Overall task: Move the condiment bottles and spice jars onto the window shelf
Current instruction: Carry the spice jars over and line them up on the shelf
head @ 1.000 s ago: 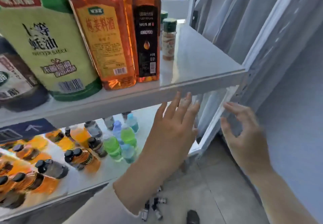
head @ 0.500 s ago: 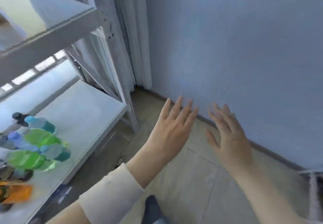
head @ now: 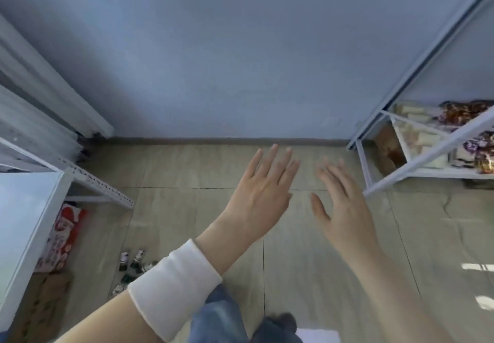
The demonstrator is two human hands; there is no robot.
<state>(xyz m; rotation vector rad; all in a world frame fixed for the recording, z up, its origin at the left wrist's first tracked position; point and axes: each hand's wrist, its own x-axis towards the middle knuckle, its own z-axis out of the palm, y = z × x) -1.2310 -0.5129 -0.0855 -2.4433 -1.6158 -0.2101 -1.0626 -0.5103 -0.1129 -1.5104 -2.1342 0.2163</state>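
Note:
My left hand (head: 263,191) is stretched out over the floor with straight fingers and holds nothing; a white cuff sits on its forearm. My right hand (head: 344,203) hovers beside it, fingers spread, also holding nothing. Several small bottles (head: 133,265) lie on the tiled floor at the lower left, below my left forearm. The white window shelf (head: 29,225) shows only as a corner at the left edge. None of the condiment bottles on the shelf are in view.
A blue wall (head: 240,48) faces me, with tiled floor (head: 187,169) below it. A second white rack (head: 427,155) with snack packets (head: 465,118) stands at the right. A red-and-white carton (head: 60,238) and a cardboard box (head: 45,305) sit under the left shelf.
The view has swung right, away from the window shelf and its bottles, to the wall, floor and second rack. Both hands stay open and held in front of me.

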